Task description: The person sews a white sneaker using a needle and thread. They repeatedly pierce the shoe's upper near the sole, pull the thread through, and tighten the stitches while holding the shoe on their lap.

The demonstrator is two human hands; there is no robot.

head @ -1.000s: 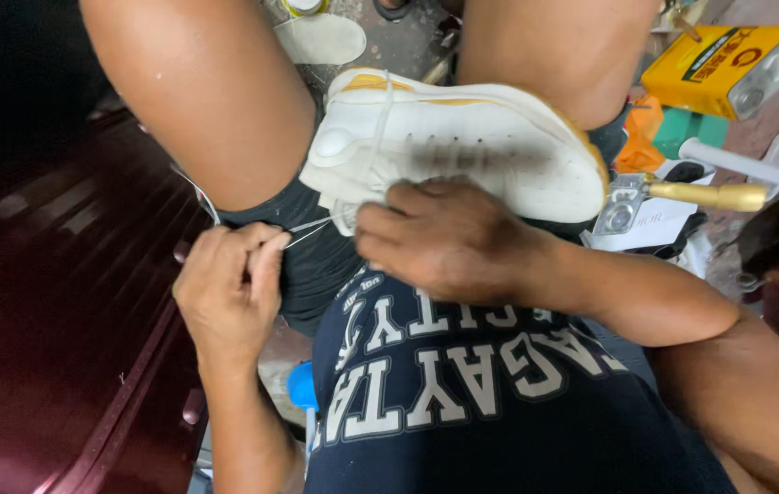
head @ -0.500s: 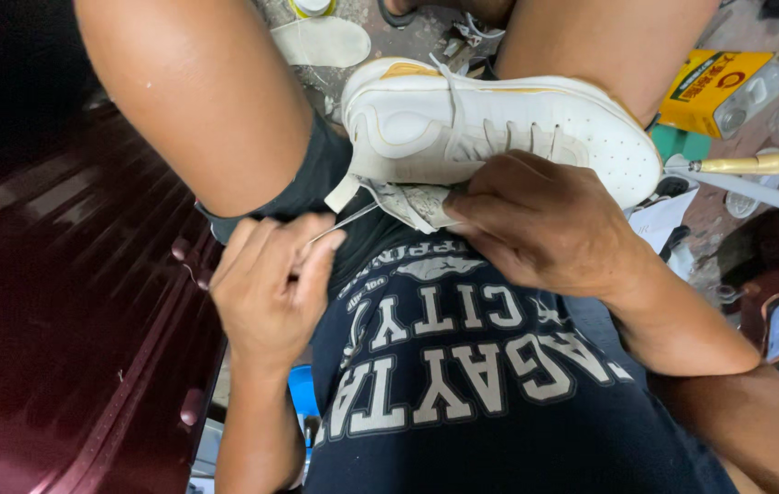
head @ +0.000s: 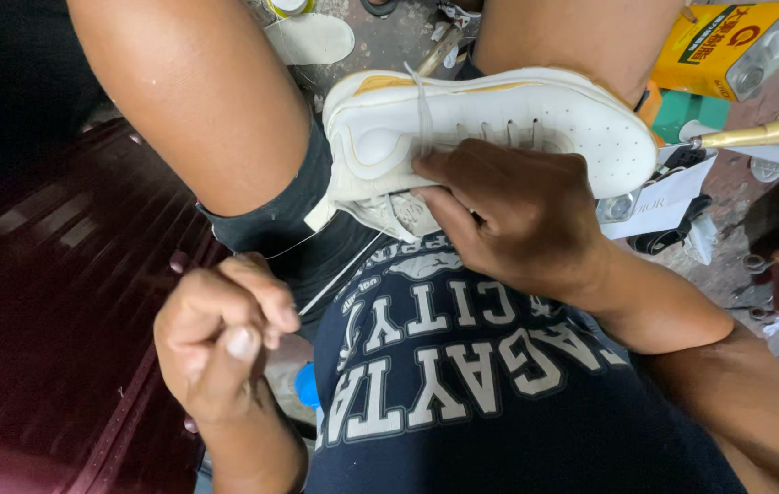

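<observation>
A white sneaker (head: 536, 119) with a yellow-tan trim lies sole up across my lap, between my knees. My right hand (head: 508, 215) presses on its side near the heel, fingers curled around the upper. My left hand (head: 220, 334) is pulled back toward my left side, fist closed, pinching a thin white thread (head: 339, 274) that runs taut from the shoe's edge to the fingers. A second strand of thread loops over the sole near the heel.
A dark red ribbed case (head: 51, 302) fills the left side. To the right lie a yellow can (head: 728, 41), a tool with a pale yellow handle (head: 756, 135), white paper (head: 664, 197) and small scraps. A white insole (head: 312, 38) lies on the floor above.
My left hand has drawn down and away from the shoe, pulling the thread longer and taut. My right hand has shifted up onto the shoe's heel side.
</observation>
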